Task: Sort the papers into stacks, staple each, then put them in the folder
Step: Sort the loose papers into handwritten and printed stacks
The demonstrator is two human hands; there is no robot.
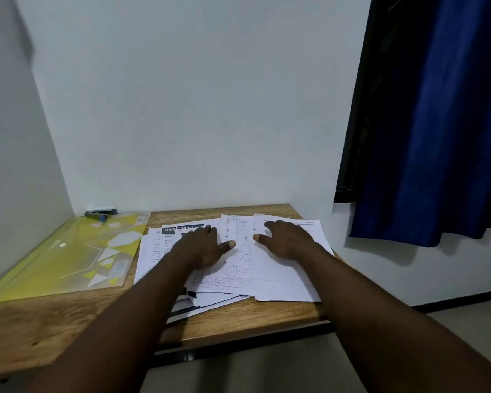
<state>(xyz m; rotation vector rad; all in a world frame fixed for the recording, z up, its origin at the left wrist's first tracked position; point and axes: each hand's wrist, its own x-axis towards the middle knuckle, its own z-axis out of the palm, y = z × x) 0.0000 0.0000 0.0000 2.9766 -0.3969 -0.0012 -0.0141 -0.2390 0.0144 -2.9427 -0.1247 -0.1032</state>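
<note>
Spread flat on the loose papers (pixel 270 276) fanned across the desk's (pixel 238 319) right side: left hand (pixel 201 246) and right hand (pixel 285 239), fingers (pixel 273 224) splayed, pinching nothing. Slide sheets apart by kind under light pressure, seemingly printed forms from handwritten pages, though too blurred to confirm. Keep piles off the yellow folder (pixel 68 259) and stapler (pixel 101 213) at left.
</note>
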